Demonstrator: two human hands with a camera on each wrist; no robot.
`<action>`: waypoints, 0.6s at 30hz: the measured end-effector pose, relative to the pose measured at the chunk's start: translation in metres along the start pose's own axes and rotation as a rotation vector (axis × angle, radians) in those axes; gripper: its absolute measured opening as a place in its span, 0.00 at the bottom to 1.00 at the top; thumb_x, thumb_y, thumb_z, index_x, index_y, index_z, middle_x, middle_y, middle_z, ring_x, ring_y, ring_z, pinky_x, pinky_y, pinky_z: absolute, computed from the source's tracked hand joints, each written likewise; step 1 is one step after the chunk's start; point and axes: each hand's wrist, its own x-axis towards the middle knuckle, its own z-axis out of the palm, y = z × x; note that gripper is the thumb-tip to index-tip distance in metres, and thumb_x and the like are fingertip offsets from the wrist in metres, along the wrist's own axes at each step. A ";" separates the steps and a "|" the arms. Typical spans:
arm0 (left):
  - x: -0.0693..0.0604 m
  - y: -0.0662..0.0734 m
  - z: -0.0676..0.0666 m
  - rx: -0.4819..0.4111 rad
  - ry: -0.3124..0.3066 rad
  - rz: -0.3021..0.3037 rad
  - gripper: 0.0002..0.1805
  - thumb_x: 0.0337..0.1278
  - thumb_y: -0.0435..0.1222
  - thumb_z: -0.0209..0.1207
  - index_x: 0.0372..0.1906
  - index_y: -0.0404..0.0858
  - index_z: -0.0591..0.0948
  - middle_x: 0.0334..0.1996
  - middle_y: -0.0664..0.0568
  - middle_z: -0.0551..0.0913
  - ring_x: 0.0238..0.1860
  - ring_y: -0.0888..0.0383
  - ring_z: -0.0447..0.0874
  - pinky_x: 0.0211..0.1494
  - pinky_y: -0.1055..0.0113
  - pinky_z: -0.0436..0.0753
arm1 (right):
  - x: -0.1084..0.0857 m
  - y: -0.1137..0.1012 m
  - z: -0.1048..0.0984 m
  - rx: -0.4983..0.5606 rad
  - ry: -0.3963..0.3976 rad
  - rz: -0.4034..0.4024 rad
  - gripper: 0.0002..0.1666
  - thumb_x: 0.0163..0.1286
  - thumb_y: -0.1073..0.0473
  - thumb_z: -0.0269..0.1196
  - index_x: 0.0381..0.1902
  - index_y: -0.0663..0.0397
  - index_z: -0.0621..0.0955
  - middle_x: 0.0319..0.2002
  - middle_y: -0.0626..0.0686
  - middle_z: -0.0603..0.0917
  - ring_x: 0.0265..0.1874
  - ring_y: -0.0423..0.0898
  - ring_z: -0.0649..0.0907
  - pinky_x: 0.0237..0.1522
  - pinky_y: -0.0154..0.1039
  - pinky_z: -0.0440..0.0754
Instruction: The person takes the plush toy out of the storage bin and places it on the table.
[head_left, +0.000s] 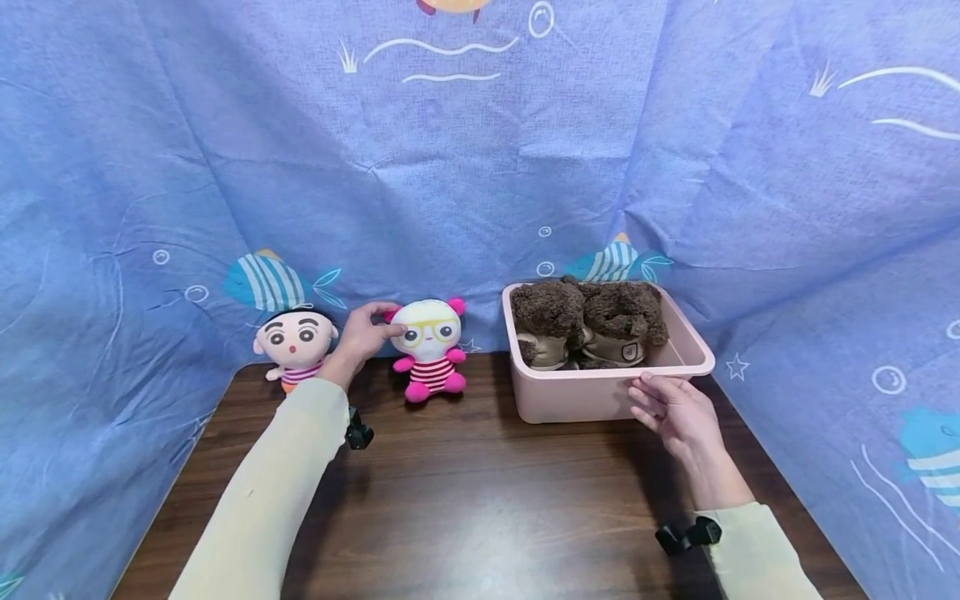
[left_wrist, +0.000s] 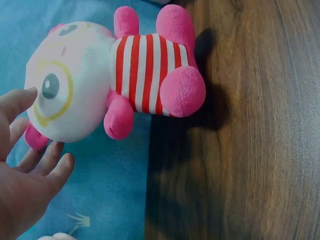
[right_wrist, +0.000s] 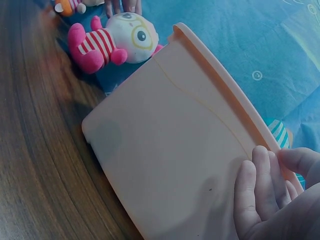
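A plush panda (head_left: 430,371) with pink ears and limbs, yellow glasses and a red-striped body sits upright at the table's back edge. Beside its head is my left hand (head_left: 367,335), thumb at the face and fingers spread near one ear; the left wrist view shows several fingertips (left_wrist: 64,162) apart from the head. My right hand (head_left: 684,417) holds the front rim of a pink plastic bin (head_left: 573,398), its thumb over the rim and fingers along the outer wall (right_wrist: 160,150). Inside the bin lie two brown curly plush toys (head_left: 546,312) in tan clothing.
Left of the panda, a boy-faced plush doll (head_left: 294,342) leans at the back edge, partly covered by my left forearm. Behind the brown wooden table (head_left: 480,500) hangs a blue fish-print cloth (head_left: 450,192).
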 end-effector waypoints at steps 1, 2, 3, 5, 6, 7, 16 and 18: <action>-0.001 0.002 0.000 0.007 0.005 -0.002 0.28 0.59 0.33 0.69 0.64 0.32 0.78 0.61 0.37 0.80 0.56 0.45 0.78 0.55 0.61 0.80 | 0.000 0.000 0.000 0.001 -0.003 -0.001 0.10 0.76 0.62 0.62 0.33 0.47 0.86 0.32 0.46 0.92 0.33 0.40 0.91 0.34 0.38 0.90; -0.002 0.004 0.000 0.011 0.008 -0.002 0.28 0.60 0.33 0.69 0.64 0.32 0.78 0.61 0.37 0.79 0.58 0.44 0.78 0.57 0.59 0.80 | 0.000 0.000 0.000 0.003 -0.008 -0.001 0.10 0.77 0.62 0.62 0.33 0.47 0.86 0.32 0.46 0.92 0.33 0.40 0.91 0.34 0.38 0.90; -0.002 0.006 0.000 0.019 0.013 -0.001 0.28 0.60 0.33 0.69 0.65 0.33 0.78 0.61 0.37 0.79 0.59 0.43 0.78 0.58 0.57 0.80 | -0.001 0.000 0.000 0.003 -0.011 -0.003 0.10 0.77 0.62 0.62 0.33 0.47 0.86 0.32 0.46 0.92 0.33 0.40 0.91 0.34 0.38 0.90; -0.004 0.010 -0.002 0.026 0.020 0.003 0.29 0.60 0.34 0.69 0.66 0.33 0.77 0.62 0.36 0.79 0.63 0.41 0.76 0.62 0.52 0.80 | -0.001 -0.001 0.000 0.006 -0.015 -0.009 0.10 0.76 0.61 0.62 0.34 0.47 0.86 0.32 0.46 0.92 0.33 0.39 0.91 0.34 0.38 0.90; -0.004 0.012 -0.002 0.039 0.026 0.005 0.29 0.61 0.35 0.69 0.66 0.33 0.77 0.64 0.36 0.78 0.65 0.40 0.75 0.63 0.50 0.80 | -0.001 -0.001 0.000 0.006 -0.017 -0.009 0.10 0.76 0.61 0.62 0.34 0.47 0.86 0.33 0.46 0.92 0.33 0.39 0.91 0.34 0.38 0.90; -0.005 0.015 -0.003 0.053 0.028 0.006 0.30 0.61 0.36 0.69 0.67 0.34 0.77 0.65 0.36 0.77 0.67 0.40 0.74 0.65 0.48 0.79 | -0.001 -0.001 -0.001 0.006 -0.017 -0.010 0.10 0.76 0.61 0.62 0.34 0.47 0.86 0.33 0.46 0.92 0.33 0.39 0.91 0.34 0.38 0.90; -0.010 0.040 -0.003 0.071 -0.008 0.050 0.32 0.63 0.41 0.68 0.71 0.38 0.74 0.71 0.39 0.73 0.71 0.40 0.71 0.67 0.44 0.78 | 0.000 0.000 -0.002 0.004 -0.011 0.000 0.11 0.77 0.61 0.61 0.33 0.46 0.86 0.32 0.45 0.92 0.33 0.39 0.91 0.33 0.37 0.90; -0.011 0.047 0.001 0.068 -0.021 0.074 0.32 0.63 0.41 0.69 0.70 0.37 0.75 0.70 0.40 0.74 0.70 0.40 0.72 0.67 0.45 0.78 | -0.001 0.001 -0.001 0.011 -0.011 -0.002 0.11 0.77 0.61 0.62 0.33 0.46 0.86 0.32 0.46 0.92 0.33 0.39 0.91 0.33 0.38 0.90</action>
